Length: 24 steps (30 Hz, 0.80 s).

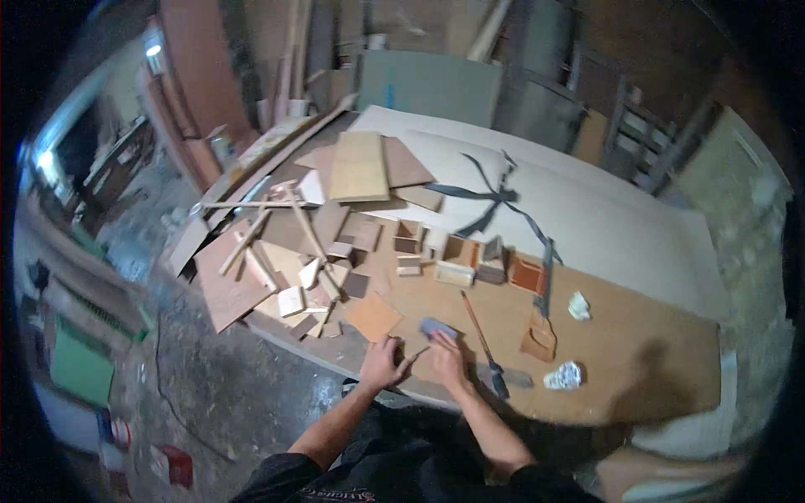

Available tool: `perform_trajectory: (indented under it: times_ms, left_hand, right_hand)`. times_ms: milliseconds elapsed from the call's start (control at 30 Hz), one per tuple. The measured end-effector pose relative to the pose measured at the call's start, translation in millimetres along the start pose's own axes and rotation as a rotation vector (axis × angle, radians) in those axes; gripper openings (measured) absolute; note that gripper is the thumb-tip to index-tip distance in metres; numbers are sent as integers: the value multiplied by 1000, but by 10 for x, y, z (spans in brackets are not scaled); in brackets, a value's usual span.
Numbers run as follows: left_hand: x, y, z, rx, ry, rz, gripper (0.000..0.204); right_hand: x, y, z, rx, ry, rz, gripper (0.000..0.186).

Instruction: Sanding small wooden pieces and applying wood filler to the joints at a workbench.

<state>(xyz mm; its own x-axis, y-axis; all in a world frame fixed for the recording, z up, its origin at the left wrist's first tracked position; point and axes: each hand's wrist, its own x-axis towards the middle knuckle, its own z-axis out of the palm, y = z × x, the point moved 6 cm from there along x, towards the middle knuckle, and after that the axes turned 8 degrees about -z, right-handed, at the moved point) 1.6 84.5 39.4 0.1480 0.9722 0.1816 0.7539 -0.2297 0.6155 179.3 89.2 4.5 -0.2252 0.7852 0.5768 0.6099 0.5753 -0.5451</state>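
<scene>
My left hand (382, 365) is at the near edge of the table, its fingers closed by the near corner of a flat orange-brown square (374, 317). A thin dark stick (422, 352) pokes from beside its thumb toward my other hand; the grip itself is small and blurred. My right hand (448, 359) holds a blue-grey block (438, 328) with its fingers, low over the tabletop. Just right of it lies a long thin brush-like tool (480, 331) with a reddish handle and a dark end.
Wood offcuts and strips (292, 300) crowd the table's left. Small wooden boxes (454, 273) stand beyond my hands. A handsaw (539, 337), crumpled foil (563, 375) and a white wad (579, 305) lie to the right. Dark straps (501, 196) rest on a pale sheet (637, 222).
</scene>
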Motion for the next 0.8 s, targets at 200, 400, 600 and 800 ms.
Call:
perform_trajectory:
  times_ms: [200, 400, 600, 800]
  left_hand:
    - [19, -84, 52, -55, -57, -21, 48]
    - [26, -93, 11, -88, -31, 109, 47]
    - [68, -215, 14, -96, -71, 198, 50]
    - [86, -258, -72, -122, -110, 247, 47]
  right_hand:
    - [-31, -375, 19, 23, -200, -43, 32]
    - [-85, -385, 64, 18, -134, 61, 32]
    - [19, -447, 37, -74, -152, 121, 37]
    - [36, -466, -20, -193, -43, 121, 31]
